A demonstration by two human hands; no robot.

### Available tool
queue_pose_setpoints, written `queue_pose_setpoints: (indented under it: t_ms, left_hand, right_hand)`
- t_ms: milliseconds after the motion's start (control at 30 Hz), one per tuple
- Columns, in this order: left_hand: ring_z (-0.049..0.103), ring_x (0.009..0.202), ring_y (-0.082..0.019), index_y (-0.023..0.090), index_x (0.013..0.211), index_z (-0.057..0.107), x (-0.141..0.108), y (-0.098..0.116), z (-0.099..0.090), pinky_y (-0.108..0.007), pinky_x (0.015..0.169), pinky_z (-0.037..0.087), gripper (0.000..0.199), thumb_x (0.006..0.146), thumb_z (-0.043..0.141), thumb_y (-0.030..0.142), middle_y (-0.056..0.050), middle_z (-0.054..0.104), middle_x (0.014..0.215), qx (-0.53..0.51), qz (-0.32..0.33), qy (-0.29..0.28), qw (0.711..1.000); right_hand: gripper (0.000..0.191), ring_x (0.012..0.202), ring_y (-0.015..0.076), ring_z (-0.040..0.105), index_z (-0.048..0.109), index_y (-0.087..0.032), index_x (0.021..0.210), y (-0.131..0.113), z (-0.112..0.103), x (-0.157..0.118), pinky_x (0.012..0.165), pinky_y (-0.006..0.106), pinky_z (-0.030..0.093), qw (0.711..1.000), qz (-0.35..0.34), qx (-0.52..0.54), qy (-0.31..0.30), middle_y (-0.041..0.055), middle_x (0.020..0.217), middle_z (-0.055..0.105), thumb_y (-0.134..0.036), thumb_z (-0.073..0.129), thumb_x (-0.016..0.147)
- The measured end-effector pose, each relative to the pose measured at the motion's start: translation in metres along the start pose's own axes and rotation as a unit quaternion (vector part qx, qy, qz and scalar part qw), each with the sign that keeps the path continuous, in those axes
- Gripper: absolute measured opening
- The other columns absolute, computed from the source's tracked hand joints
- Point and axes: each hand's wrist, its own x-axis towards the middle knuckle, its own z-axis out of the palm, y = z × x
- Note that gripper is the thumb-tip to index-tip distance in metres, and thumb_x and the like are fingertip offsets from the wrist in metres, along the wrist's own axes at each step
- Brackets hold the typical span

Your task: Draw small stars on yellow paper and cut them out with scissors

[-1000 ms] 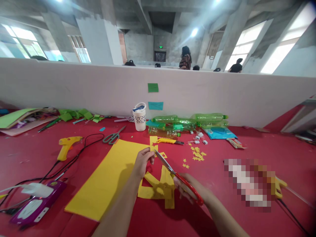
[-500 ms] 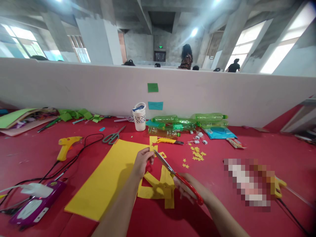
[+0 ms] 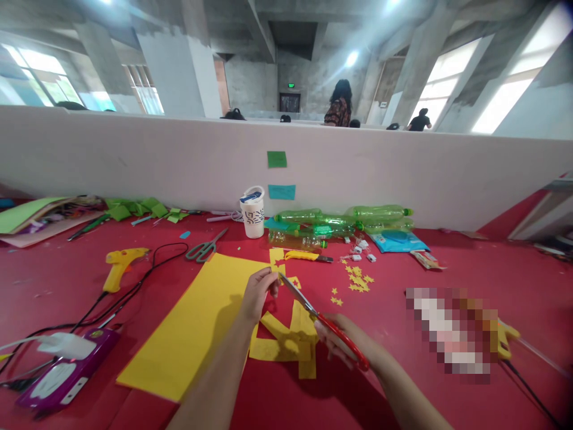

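Note:
My left hand (image 3: 258, 294) is closed, thumb and fingers pinching a narrow yellow paper strip (image 3: 276, 257) with star-shaped holes. In my right hand (image 3: 336, 340) are scissors with red handles (image 3: 344, 340); their blades point up and left, tips right at the pinched paper beside my left fingertips. Beneath the scissors lie several cut yellow paper strips (image 3: 280, 350), overlapping. Small yellow paper stars (image 3: 357, 278) are scattered to the right. A large yellow sheet (image 3: 188, 334) lies under and left of my left forearm.
A yellow box cutter (image 3: 304, 255) lies beyond my hands, before green plastic bottles (image 3: 331, 221) and a white cup (image 3: 253, 215). Grey-handled scissors (image 3: 206, 248), a yellow glue gun (image 3: 120, 266) with its cable, and a purple power strip (image 3: 71, 373) are on the left.
The paper strip has shifted very slightly left at my left fingertips. Both hands and the scissors have barely moved.

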Motion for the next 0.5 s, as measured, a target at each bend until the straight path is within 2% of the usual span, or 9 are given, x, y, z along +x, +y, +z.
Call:
queue_pose_setpoints:
  t_ms: [100, 367, 500]
  left_hand:
    - [0.045, 0.047, -0.008, 0.016, 0.058, 0.050, 0.000, 0.000, 0.000, -0.020, 0.049, 0.038, 0.023, 0.078, 0.056, 0.025, 0.003, 0.050, 0.050, 0.010, 0.007, 0.009, 1.000]
    - [0.048, 0.046, -0.009, 0.014, 0.058, 0.057, 0.000, -0.006, 0.003, -0.021, 0.047, 0.039, 0.021, 0.075, 0.060, 0.027, 0.002, 0.053, 0.049, -0.003, -0.014, 0.036, 0.999]
    - [0.049, 0.046, -0.009, 0.014, 0.058, 0.059, 0.000, -0.010, 0.003, -0.021, 0.047, 0.039, 0.022, 0.074, 0.061, 0.028, 0.001, 0.054, 0.048, -0.013, -0.010, 0.038, 0.999]
  right_hand:
    - [0.039, 0.027, 0.0046, 0.029, 0.041, -0.020, 0.069, 0.000, 0.000, 0.001, 0.032, 0.017, 0.028, 1.000, 0.001, -0.002, 0.003, -0.0097, 0.040, 0.036, -0.055, 0.042, 0.086]
    - [0.040, 0.029, 0.0040, 0.029, 0.044, -0.019, 0.072, -0.009, 0.005, 0.000, 0.044, 0.020, 0.039, 1.000, 0.009, 0.012, 0.009, -0.0114, 0.039, 0.035, -0.057, 0.041, 0.086]
    - [0.043, 0.030, 0.0047, 0.031, 0.045, -0.019, 0.073, -0.008, 0.009, 0.001, 0.042, 0.020, 0.039, 1.000, 0.022, 0.016, 0.014, -0.0110, 0.039, 0.036, -0.060, 0.040, 0.084]
